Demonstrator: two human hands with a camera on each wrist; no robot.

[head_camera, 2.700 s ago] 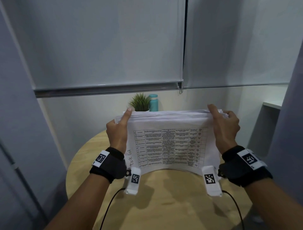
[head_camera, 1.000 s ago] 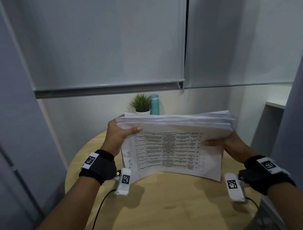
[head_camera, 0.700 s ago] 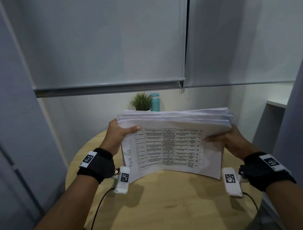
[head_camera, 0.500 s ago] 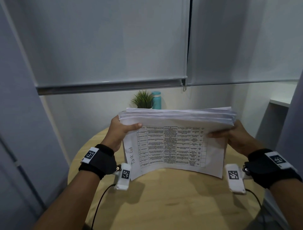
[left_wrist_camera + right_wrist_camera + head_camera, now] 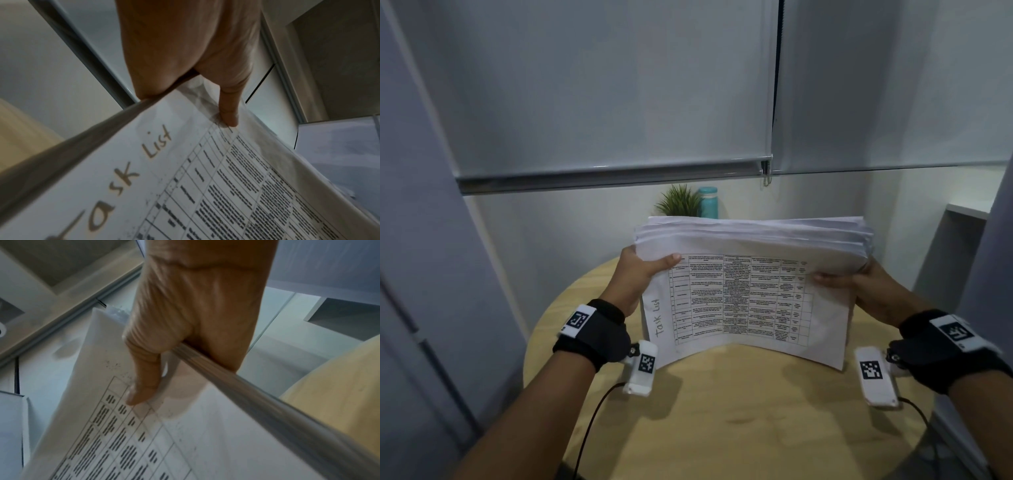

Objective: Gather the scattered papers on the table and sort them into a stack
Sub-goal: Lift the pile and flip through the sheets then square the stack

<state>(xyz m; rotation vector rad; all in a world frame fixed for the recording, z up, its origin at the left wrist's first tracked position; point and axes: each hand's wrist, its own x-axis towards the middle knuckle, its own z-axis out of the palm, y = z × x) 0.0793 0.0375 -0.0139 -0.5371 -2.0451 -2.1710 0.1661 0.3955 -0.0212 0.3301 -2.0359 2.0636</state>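
Note:
A thick stack of white papers (image 5: pixel 750 291) stands on its long bottom edge on the round wooden table (image 5: pixel 722 421), bowed toward me. Its front sheet carries a printed table and the handwritten words "Task List" (image 5: pixel 144 164). My left hand (image 5: pixel 640 274) grips the stack's upper left side, thumb (image 5: pixel 228 113) across the front sheet, fingers behind. My right hand (image 5: pixel 859 284) grips the upper right side the same way, thumb (image 5: pixel 141 386) on the front sheet. The stack's top edges (image 5: pixel 753 229) are roughly level, with some sheets fanned.
A small potted plant (image 5: pixel 678 202) and a teal bottle (image 5: pixel 708 202) stand at the table's far edge behind the stack. Lowered roller blinds (image 5: pixel 602 85) fill the wall ahead. A white shelf (image 5: pixel 965 210) is at the right. Cables (image 5: pixel 592 425) trail from both wrists.
Both hands slid down from the stack's top corners to its sides, thumbs now on the front sheet. The stack stays upright on the table and has hardly moved in the last second.

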